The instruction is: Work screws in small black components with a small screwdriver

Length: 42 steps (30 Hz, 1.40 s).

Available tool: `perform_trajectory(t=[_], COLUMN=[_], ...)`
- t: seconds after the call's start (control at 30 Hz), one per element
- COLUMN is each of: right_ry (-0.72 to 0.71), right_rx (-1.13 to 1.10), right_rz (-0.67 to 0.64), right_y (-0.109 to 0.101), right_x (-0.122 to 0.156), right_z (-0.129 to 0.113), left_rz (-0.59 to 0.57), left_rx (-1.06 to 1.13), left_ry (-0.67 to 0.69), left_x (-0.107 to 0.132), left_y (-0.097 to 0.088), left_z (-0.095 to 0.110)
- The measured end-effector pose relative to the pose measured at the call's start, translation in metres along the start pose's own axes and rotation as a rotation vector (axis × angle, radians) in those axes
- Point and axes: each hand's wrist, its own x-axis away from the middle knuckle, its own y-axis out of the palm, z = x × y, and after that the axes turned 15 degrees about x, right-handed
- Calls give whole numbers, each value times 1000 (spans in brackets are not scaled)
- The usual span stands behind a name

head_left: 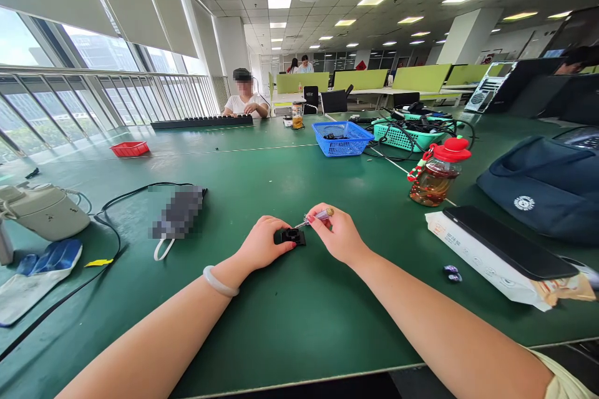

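A small black square part [293, 236] with a round opening lies on the green table [299, 318] in front of me. My left hand [262, 243] is curled over its left side, fingers pressed against it. My right hand [337, 234] pinches a small silver screwdriver [316, 217], whose tip points down-left at the part. A pale bangle sits on my left wrist.
A red-lidded bottle [437, 174], a dark bag [543, 190] and a white box with a black phone [505, 243] lie to the right. Blue basket [341, 137] and teal basket [402, 134] behind. A cable [107, 224], a glove [47, 259] and a red tray [130, 148] left. A person [244, 100] sits far back.
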Motion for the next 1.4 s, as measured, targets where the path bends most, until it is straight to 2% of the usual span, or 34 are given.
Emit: perform_trajectory(t=[0.13,0.37,0.6,0.87,1.17,1.27,1.4], right_ry=[-63,-42,-84,-28,-111,-82,31], right_rx=[28,142,140,71,40,-25,-79], right_rz=[19,-59,-63,-5,45,116,235], right_y=[-1,3,5,8,7,3,0], right_x=[2,0,1,1,3,1,-2], right_z=[1,-1,-5,1,4,8,14], left_rz=[10,4,-9,-10,-13,-13,-18], left_rx=[-11,-14,-7,7,-4,-10,-13], left_ry=[5,1,1,10,17,15,4], left_x=[0,0,0,0,0,0,-1], left_y=[1,1,1,1,2,1,0], left_z=[0,-1,0,-2,-4,-4,-3])
